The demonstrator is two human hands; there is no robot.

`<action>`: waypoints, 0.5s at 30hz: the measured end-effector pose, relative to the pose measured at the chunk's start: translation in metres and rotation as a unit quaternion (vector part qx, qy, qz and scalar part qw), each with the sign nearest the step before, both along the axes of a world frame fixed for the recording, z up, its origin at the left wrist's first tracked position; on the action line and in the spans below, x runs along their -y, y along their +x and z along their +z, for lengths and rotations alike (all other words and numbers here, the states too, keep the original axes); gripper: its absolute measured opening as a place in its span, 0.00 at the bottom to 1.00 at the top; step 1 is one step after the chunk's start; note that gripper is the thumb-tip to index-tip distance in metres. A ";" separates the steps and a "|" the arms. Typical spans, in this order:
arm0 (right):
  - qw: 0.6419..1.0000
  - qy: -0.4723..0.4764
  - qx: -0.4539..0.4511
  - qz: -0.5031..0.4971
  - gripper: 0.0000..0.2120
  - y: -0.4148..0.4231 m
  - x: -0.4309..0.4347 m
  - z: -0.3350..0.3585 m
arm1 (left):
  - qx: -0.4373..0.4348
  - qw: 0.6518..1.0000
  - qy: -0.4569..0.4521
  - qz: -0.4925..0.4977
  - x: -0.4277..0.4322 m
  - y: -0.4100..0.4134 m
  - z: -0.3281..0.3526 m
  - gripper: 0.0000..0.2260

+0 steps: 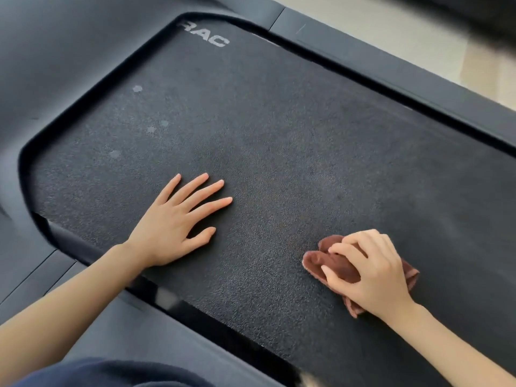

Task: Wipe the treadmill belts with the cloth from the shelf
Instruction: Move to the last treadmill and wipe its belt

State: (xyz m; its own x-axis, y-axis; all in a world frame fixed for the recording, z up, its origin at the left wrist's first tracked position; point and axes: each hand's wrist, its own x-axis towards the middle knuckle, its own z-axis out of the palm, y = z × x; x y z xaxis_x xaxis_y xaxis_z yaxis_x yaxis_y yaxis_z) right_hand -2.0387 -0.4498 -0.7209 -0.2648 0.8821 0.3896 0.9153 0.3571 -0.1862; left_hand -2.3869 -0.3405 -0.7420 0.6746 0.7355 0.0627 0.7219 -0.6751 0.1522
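Treadmill belt point(279, 129): black, pebble-grained; pale round spots point(137, 88) upper left.
Cloth point(335, 262): reddish-brown terry, bunched, on belt, lower right.
Right hand point(374, 272): fingers curled round cloth.
Left hand point(173, 227): flat on belt, lower centre, fingers straight, spread.
Side rails point(391, 60): smooth dark grey.
Floor point(405, 26): pale, upper right.

At lower right of the frame, the right hand point(374, 270) grips a bunched reddish-brown cloth point(339, 265) on the black treadmill belt point(265, 129). The left hand point(174, 223) lies flat at centre left, fingers point(208, 188) spread.
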 end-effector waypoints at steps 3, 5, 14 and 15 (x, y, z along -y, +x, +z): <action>1.000 0.021 -0.021 -0.008 0.11 -0.012 -0.028 -0.002 | -0.001 1.000 0.001 -0.001 0.000 -0.001 -0.001 0.24; 0.998 0.031 -0.037 -0.030 0.11 -0.027 -0.059 -0.004 | -0.006 1.000 -0.001 -0.003 0.000 -0.001 0.001 0.24; 0.982 -0.019 -0.013 -0.185 0.17 -0.084 -0.214 0.001 | -0.040 0.999 -0.002 -0.001 0.002 -0.002 0.004 0.24; 0.975 -0.036 -0.012 -0.220 0.17 -0.095 -0.215 0.001 | -0.041 0.999 0.000 0.000 0.002 -0.003 0.004 0.24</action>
